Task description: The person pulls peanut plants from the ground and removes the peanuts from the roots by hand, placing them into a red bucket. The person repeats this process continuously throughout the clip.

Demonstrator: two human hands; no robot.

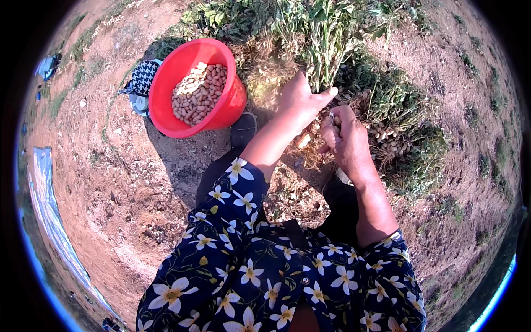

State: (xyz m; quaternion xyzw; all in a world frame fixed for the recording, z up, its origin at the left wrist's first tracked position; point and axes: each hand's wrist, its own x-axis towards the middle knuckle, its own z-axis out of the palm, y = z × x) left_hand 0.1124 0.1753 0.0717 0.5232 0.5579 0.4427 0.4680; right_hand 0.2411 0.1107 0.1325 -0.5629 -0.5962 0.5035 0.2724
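My left hand [302, 101] grips a bunch of peanut plant stems [325, 54], its thumb pressed along the lower stems and the leafy tops pointing away from me. Just below and to the right, my right hand [344, 135] curls its fingers around peanut pods [336, 122] at the root end. Pale pods and thin roots [305, 140] show beneath the two hands. How firmly each pod is held inside the right fingers is hidden. To the left stands a red plastic tub [240, 97], tilted towards me in view, partly filled with unshelled peanuts [199, 93].
Uprooted peanut plants [398, 91] lie heaped to the right, with pods [390, 139] among them. More green plants [236, 18] lie beyond. A houndstooth-patterned item [143, 78] sits behind the tub. My shoe [244, 128] is beside the tub. A plastic sheet [54, 216] stretches along the far left.
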